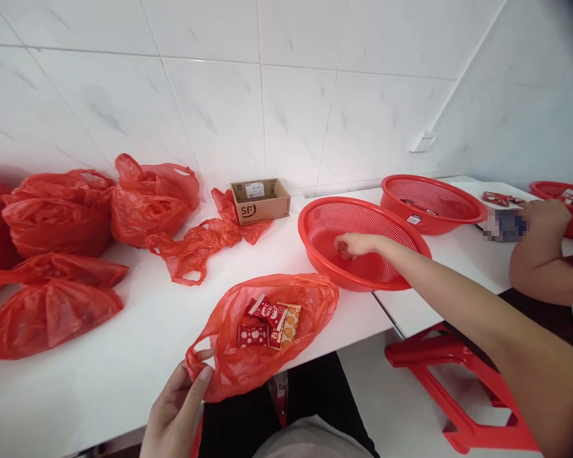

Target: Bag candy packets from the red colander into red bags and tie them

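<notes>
My left hand [181, 397] pinches the handle of a thin red plastic bag [229, 372] lying with its mouth spread at the table's front edge. Inside the bag are several small snack packets [270, 318], red and white ones and one yellow with round shapes. My right hand [356, 245] reaches down into a red perforated plastic basket [310, 245] beyond the bag, its fingers curled together near the bottom. Whatever those fingers may hold is too hidden to name.
Stuffed red bags [155, 203] line the left side, and a crumpled one [191, 248] lies by a small cardboard box [262, 210]. A second basket [434, 216] holds a few packets. At right, a co-worker's arm [537, 254] rests near a pixelated item; a red stool [458, 375] stands below.
</notes>
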The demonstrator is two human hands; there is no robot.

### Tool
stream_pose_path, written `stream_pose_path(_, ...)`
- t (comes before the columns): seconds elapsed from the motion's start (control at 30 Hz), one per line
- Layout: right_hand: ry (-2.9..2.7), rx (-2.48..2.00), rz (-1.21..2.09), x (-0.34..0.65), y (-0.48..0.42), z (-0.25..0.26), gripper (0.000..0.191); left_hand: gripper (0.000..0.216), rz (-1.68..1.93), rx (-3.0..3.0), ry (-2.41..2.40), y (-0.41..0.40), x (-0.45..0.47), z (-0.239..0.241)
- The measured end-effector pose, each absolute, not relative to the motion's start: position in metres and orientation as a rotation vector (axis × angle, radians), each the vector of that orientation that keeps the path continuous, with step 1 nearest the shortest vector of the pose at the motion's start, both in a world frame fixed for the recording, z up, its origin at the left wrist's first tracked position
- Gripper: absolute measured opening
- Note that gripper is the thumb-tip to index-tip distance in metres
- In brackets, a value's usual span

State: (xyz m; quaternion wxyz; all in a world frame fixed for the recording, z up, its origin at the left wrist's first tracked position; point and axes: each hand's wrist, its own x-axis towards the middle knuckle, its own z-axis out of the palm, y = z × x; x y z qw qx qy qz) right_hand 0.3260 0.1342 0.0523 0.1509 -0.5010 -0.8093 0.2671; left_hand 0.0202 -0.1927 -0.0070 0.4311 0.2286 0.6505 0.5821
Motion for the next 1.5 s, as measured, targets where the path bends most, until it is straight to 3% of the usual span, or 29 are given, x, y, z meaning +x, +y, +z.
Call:
stream_pose_path(0.2, -2.000, -1.022, 1.553, 0.323, 0.117, 0.097, 0.040, 0.055, 1.386, 0.561, 1.610, -0.191, 0.010, -0.018)
stream_pose_path(0.37, -2.003, -0.738, 1.748, 0.286, 0.057, 0.112, 0.040, 0.053, 1.446, 0.609, 1.587, -0.184, 0.016, -0.014)
stream_pose_path(0.43, -2.145, -0.698, 1.644, 0.264, 0.029, 0.103, 0.036, 0.053, 1.486, 0.614, 1.582, -0.183, 0.021, -0.010)
stream_pose_path(0.6, -2.487, -0.689, 1.026, 0.230, -0.020, 0.082, 0.037, 0.064, 1.526, 0.552, 1.524, -0.186, 0.025, 0.002)
stream_pose_path(0.93, -2.305, -1.175, 0.260, 0.300, -0.009, 0.041, 0.024, 0.071, 1.557, 0.544, 1.589, -0.197, 0.010, 0.000)
stream_pose_path(1.13, -2.293, -1.325, -0.040, 0.325, 0.015, 0.024, 0.039, 0.071, 1.581, 0.596, 1.556, -0.190, 0.014, 0.004)
stream_pose_path(1.27, -2.110, -1.321, 0.106, 0.317, 0.011, 0.035, 0.030, 0.073, 1.568, 0.605, 1.601, -0.193, 0.017, 0.011)
stream_pose_path(1.43, -2.185, -1.348, 0.691, 0.296, -0.021, 0.033, 0.052, 0.072, 1.569, 0.631, 1.670, -0.200, 0.018, 0.006)
stream_pose_path(1.5, -2.251, -1.406, 0.747, 0.294, -0.021, 0.033, 0.045, 0.069, 1.564, 0.673, 1.712, -0.198, 0.012, 0.008)
